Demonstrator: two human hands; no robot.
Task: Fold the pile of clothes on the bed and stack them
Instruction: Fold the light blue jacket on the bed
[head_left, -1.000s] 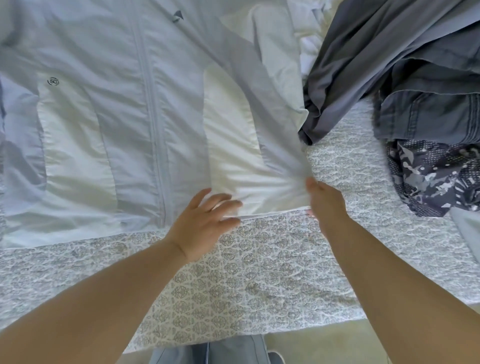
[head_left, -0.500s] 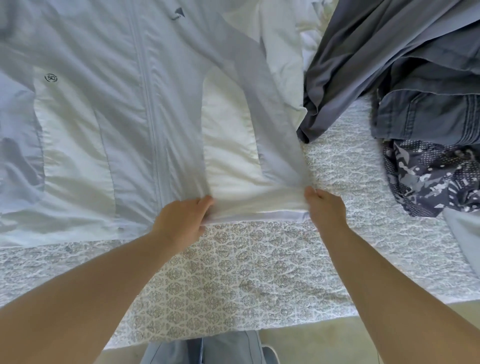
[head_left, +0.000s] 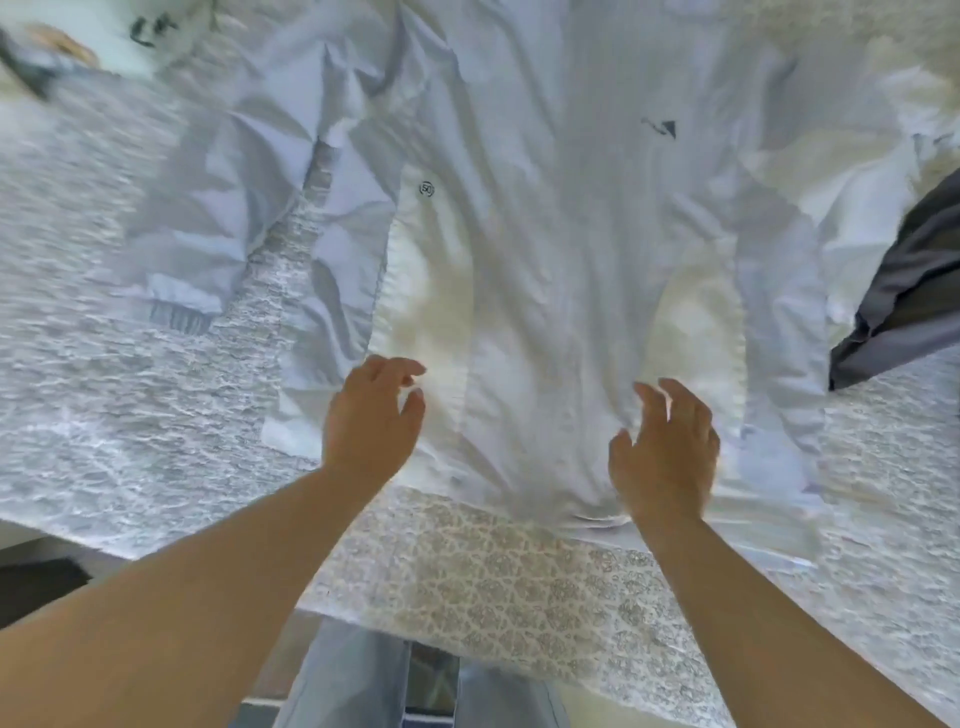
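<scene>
Releasing hem: left hand (head_left: 371, 415), right hand (head_left: 665, 452) now open (jacket (head_left: 545, 234) recentred).

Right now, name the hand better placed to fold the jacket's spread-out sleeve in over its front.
Left, most likely. The left hand hovers open by the jacket's left edge, the side where the spread sleeve lies. The right hand is over the hem on the far side and would have to cross.
</scene>
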